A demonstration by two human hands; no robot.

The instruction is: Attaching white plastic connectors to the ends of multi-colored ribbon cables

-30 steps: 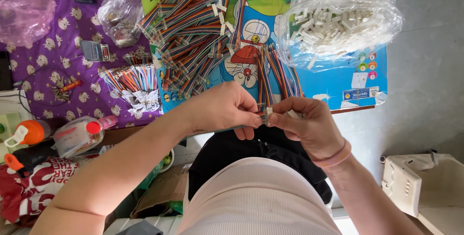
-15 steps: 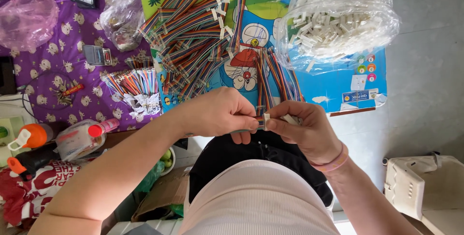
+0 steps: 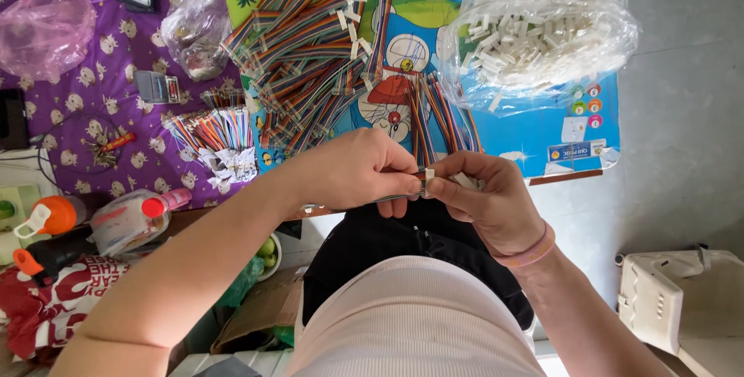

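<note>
Hands barely shifted, left hand [image 3: 364, 172] and right hand [image 3: 484, 199] grips clamped on ribbon cable [image 3: 425, 179], connector mostly hidden.

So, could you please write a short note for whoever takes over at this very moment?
Left hand: fingers pinch the near end of a rainbow ribbon cable.
Right hand: fingers hold a small white connector against that cable end.
Things: a pile of ribbon cables on the blue board; a clear bag of white connectors at its right; loose wire bundles on the purple cloth.
Done: cable and connector brought together.
Left: whether the connector is fully seated cannot be told.
</note>
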